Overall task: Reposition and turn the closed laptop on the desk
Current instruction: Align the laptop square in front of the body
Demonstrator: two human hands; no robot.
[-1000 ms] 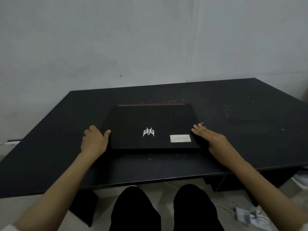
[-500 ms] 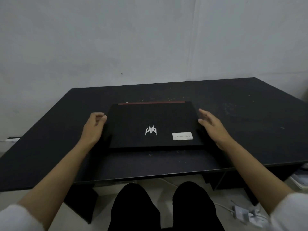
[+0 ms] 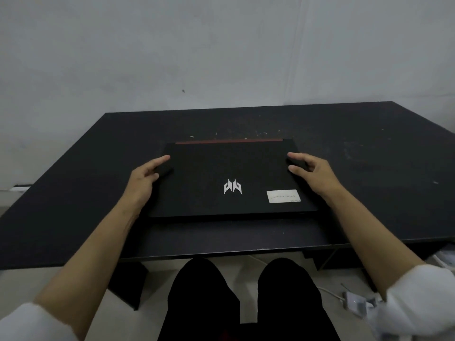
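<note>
The closed laptop (image 3: 231, 178) is lying flat near the bench's (image 3: 73, 193) front edge, centred. The left hand (image 3: 144, 184) and right hand (image 3: 316, 174) are pinching its side edges, thumbs on top, probably readying to turn it.
</note>
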